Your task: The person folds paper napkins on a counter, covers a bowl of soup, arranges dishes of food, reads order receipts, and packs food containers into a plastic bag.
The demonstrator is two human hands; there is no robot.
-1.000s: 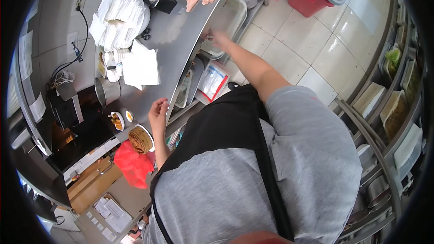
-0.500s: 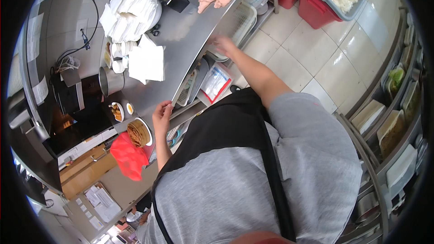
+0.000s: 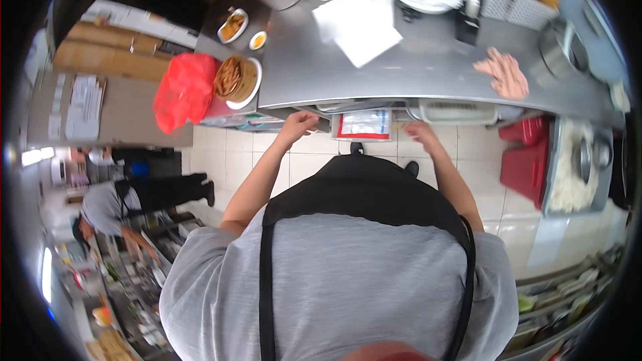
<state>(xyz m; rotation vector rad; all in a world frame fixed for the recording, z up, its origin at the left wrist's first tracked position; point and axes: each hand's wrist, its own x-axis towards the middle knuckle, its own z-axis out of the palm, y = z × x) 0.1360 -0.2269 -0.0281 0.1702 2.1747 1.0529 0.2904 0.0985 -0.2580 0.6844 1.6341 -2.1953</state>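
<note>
My left hand (image 3: 298,128) is at the counter's front edge with its fingers loosely bent and a little apart, holding nothing visible. Beside the lower shelf, my right hand (image 3: 422,135) is slightly blurred, fingers apart and empty. Between the two hands lies a clear plastic pack with a red border (image 3: 364,125). A pale basket (image 3: 458,111) sits under the counter, right of my right hand. On the steel counter (image 3: 294,66) are white paper sheets (image 3: 361,30) and a pink glove or cloth (image 3: 505,74). A bamboo steamer with food (image 3: 237,80) stands on a white plate at the left.
A red plastic bag (image 3: 184,90) lies beside the steamer. Red bins (image 3: 525,167) and a tub of rice (image 3: 572,173) stand at the right. Another person (image 3: 110,200) bends over food containers at the far left. Behind me at the lower right is a rack (image 3: 568,301).
The view has turned, bringing the counter across the top and another person into sight. My right hand has come back from the shelf basket, nearer the red-bordered pack.
</note>
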